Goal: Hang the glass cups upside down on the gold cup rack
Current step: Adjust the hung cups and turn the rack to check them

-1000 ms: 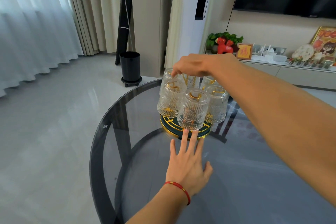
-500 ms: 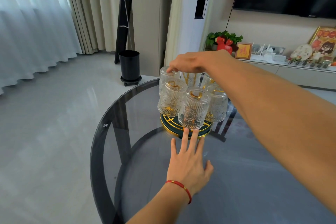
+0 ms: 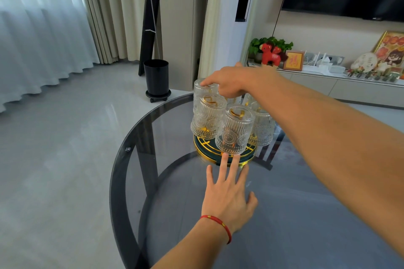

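Observation:
The gold cup rack [image 3: 207, 152] with a dark green round base stands on the glass table. Several ribbed glass cups hang upside down on it: a front cup [image 3: 235, 131], a left cup [image 3: 207, 119], a right cup [image 3: 262, 129] and a back left cup [image 3: 203, 91]. My right hand [image 3: 227, 83] reaches over the rack, fingertips resting on the upturned bottom of the back left cup. My left hand [image 3: 227, 194] lies flat on the table with fingers spread, fingertips touching the rack's base just below the front cup.
The round dark glass table [image 3: 122, 172] has its curved edge on the left. Beyond it stand a black bin [image 3: 156, 79], curtains and a low TV cabinet [image 3: 349, 87] with ornaments.
My right hand has shifted slightly left and down onto the back left cup's bottom. My left hand stays flat against the rack's base.

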`<state>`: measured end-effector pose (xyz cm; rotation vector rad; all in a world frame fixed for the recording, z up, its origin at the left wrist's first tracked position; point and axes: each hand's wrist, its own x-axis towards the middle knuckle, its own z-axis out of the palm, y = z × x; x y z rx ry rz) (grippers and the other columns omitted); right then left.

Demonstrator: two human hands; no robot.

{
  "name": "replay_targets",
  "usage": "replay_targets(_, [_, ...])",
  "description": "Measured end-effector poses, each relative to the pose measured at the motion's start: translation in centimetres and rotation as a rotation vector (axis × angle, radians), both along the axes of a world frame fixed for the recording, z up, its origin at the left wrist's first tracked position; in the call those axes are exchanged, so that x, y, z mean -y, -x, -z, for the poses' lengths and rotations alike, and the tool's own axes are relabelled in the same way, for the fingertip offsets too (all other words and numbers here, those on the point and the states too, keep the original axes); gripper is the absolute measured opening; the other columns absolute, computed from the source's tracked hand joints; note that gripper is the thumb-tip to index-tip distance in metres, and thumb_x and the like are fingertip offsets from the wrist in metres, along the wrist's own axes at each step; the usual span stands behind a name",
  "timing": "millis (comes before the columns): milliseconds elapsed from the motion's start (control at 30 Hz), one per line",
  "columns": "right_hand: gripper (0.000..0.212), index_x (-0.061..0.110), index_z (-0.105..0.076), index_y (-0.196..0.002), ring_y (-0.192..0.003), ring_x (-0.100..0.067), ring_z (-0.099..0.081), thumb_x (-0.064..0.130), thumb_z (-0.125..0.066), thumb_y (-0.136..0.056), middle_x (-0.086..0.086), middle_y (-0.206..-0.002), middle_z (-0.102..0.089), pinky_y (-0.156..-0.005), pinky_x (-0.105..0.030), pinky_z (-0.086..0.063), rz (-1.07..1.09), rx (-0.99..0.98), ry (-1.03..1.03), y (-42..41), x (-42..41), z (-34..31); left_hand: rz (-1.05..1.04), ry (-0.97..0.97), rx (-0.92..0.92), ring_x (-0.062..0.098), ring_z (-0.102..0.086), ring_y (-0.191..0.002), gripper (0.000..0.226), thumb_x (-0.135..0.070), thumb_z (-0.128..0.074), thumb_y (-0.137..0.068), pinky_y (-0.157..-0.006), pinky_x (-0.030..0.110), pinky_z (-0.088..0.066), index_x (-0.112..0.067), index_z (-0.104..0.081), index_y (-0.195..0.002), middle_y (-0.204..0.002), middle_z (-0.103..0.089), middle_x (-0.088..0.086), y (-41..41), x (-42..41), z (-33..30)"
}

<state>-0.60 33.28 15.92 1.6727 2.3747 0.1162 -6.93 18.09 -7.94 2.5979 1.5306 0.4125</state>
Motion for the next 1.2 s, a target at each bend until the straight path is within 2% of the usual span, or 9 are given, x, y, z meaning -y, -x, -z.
replay_targets(133, [0.075, 0.037, -0.037, -0.156, -0.145, -0.028, -0.039, -0.004, -0.041, -0.093, -0.003, -0.158, -0.047, -0.116, -0.056, -0.015, -0.037, -0.044, -0.056, -0.4, 0.0, 0.5, 0.001, 0.006, -0.006, 0.03, 0.018, -0.154, 0.069, -0.056, -0.02, -0.096, -0.12, 0.067, -0.005, -0.028, -0.015, -0.159, -0.171, 0.004, 0.002, 0.0, 0.0, -0.1])
replay_targets(300, [0.063, 0.022, -0.054, -0.145, -0.141, -0.025, -0.044, -0.005, -0.046, -0.089, -0.002, -0.152, -0.054, -0.116, -0.053, -0.029, -0.093, -0.313, -0.216, -1.5, 1.8, 0.7, 0.006, 0.004, 0.002, 0.03, 0.017, -0.155, 0.07, -0.055, -0.022, -0.096, -0.121, 0.066, -0.003, -0.026, -0.016, -0.16, -0.172, 0.004, 0.003, 0.2, 0.0, -0.2])
replay_targets(500, [0.039, 0.013, -0.07, -0.121, -0.118, -0.027, -0.06, 0.0, -0.049, -0.091, -0.007, -0.122, -0.072, -0.105, -0.051, -0.044, -0.106, -0.501, -0.489, -4.0, 5.2, 1.8, 0.004, -0.037, -0.001, 0.032, 0.01, -0.156, 0.069, -0.053, -0.026, -0.097, -0.12, 0.066, -0.009, -0.023, -0.021, -0.159, -0.171, -0.002, 0.005, 0.3, 0.2, 0.0])
replay_targets(600, [0.034, 0.017, -0.072, -0.118, -0.116, -0.023, -0.058, 0.013, -0.051, -0.092, -0.001, -0.115, -0.074, -0.105, -0.047, -0.041, -0.128, -0.436, -0.476, -3.8, 6.8, 3.1, 0.002, -0.038, 0.0, 0.032, 0.01, -0.156, 0.069, -0.052, -0.027, -0.097, -0.121, 0.066, -0.009, -0.023, -0.021, -0.159, -0.171, -0.002, 0.005, 0.2, 0.2, 0.0])
replay_targets(700, [0.038, 0.021, -0.07, -0.123, -0.124, -0.02, -0.052, 0.032, -0.049, -0.093, 0.001, -0.123, -0.072, -0.105, -0.043, -0.033, -0.149, -0.347, -0.473, -3.2, 7.5, 4.3, 0.002, -0.04, -0.001, 0.032, 0.01, -0.156, 0.069, -0.052, -0.027, -0.096, -0.12, 0.066, -0.01, -0.022, -0.022, -0.159, -0.171, -0.003, 0.005, 0.2, 0.1, 0.1])
replay_targets(900, [0.072, 0.018, -0.06, -0.13, -0.125, -0.029, -0.052, 0.072, -0.04, -0.087, -0.008, -0.126, -0.067, -0.102, -0.051, -0.035, 0.047, -0.237, -0.399, -1.1, 7.1, 5.3, -0.001, -0.035, 0.021, 0.031, 0.009, -0.156, 0.069, -0.052, -0.026, -0.095, -0.12, 0.066, -0.01, -0.022, -0.024, -0.157, -0.171, -0.004, 0.004, 0.2, 0.2, 0.0])
replay_targets(1000, [0.065, 0.015, -0.059, -0.109, -0.118, -0.033, -0.053, 0.074, -0.045, -0.085, -0.009, -0.111, -0.068, -0.095, -0.051, -0.038, 0.098, -0.234, -0.379, -0.5, 6.7, 5.5, 0.0, -0.035, 0.032, 0.03, 0.009, -0.156, 0.069, -0.051, -0.028, -0.095, -0.12, 0.065, -0.009, -0.022, -0.025, -0.157, -0.171, -0.004, 0.003, 0.3, 0.1, 0.0])
replay_targets(1100, [0.052, 0.017, -0.048, -0.074, -0.091, -0.027, -0.051, 0.068, -0.053, -0.085, 0.003, -0.077, -0.055, -0.082, -0.046, -0.037, 0.137, -0.299, -0.391, -0.1, 6.3, 5.5, 0.002, -0.037, 0.039, 0.03, 0.009, -0.156, 0.069, -0.05, -0.028, -0.094, -0.12, 0.065, -0.009, -0.021, -0.027, -0.156, -0.171, -0.004, 0.003, 0.3, 0.1, 0.0])
replay_targets(1200, [0.046, 0.019, -0.046, -0.065, -0.079, -0.026, -0.05, 0.059, -0.061, -0.082, 0.005, -0.067, -0.049, -0.075, -0.042, -0.037, 0.173, -0.376, -0.389, 0.1, 6.1, 5.6, 0.001, -0.034, 0.04, 0.029, 0.01, -0.156, 0.069, -0.05, -0.028, -0.094, -0.12, 0.065, -0.009, -0.021, -0.027, -0.156, -0.171, -0.004, 0.003, 0.2, 0.1, 0.1])
